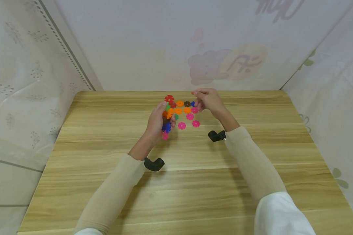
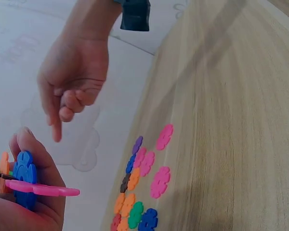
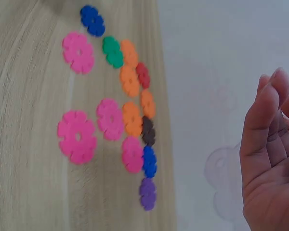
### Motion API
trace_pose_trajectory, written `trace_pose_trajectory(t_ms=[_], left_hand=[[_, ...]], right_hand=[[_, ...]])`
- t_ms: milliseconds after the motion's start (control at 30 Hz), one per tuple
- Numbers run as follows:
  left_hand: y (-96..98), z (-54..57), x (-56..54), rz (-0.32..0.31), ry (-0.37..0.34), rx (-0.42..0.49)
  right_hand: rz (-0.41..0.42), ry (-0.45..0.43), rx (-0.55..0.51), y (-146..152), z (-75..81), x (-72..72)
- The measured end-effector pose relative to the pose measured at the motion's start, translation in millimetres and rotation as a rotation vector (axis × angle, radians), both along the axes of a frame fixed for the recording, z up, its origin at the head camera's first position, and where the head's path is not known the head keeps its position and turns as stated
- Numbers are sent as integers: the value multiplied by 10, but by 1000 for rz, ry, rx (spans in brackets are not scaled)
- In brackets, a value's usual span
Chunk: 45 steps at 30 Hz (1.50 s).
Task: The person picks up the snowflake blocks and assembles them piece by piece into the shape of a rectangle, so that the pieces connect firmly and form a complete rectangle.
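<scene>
My left hand [image 1: 156, 123] grips a chain of interlocked snowflake discs, held up over the left side of the loose pieces. In the head view the chain runs from a red disc [image 1: 169, 98] at its far end to a pink disc [image 1: 165, 135] at the near end. A blue disc [image 2: 25, 169] sits by the pink one in the left wrist view. Part of the chain hides behind my fingers. Above the right end of the loose discs hovers my right hand [image 1: 210, 102], its fingers loosely bent. Nothing shows between its fingertips in any view.
Loose snowflake discs lie flat near the table's far edge: several pink [image 3: 77, 137] and orange [image 3: 132, 119], plus green [image 3: 113, 51], red [image 3: 143, 75], brown [image 3: 148, 131], purple [image 3: 147, 194] and blue [image 3: 92, 20]. A printed cloth [image 1: 153, 49] hangs behind the wooden table [image 1: 182, 195].
</scene>
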<state>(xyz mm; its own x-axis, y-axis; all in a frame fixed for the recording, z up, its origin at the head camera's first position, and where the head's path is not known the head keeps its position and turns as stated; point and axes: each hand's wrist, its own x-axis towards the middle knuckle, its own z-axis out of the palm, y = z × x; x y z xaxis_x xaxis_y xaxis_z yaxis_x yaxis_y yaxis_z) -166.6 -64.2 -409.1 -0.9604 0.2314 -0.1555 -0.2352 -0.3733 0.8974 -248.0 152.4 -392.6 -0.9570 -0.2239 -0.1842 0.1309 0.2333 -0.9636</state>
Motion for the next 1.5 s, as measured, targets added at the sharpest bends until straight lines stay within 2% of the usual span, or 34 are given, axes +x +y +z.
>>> trace_pose_trajectory(t_ms=[167, 333, 533, 733, 967, 1200, 1500], left_hand=[[13, -18, 1, 14, -15, 35], [17, -35, 6, 39, -14, 2], [7, -45, 13, 54, -22, -20], [-6, -48, 11, 56, -47, 4], [-11, -79, -1, 65, -74, 20], [15, -102, -14, 69, -77, 11], [30, -111, -6, 67, -80, 3]], right_hand=[[-35, -29, 29, 75, -140, -73], [-48, -67, 76, 106, -307, -143], [-23, -113, 112, 41, -509, -214], [14, -174, 124, -37, -667, -243], [-9, -198, 157, -25, -739, -216], [-21, -177, 163, -5, -742, -185], [39, -157, 207, 23, -733, -142]])
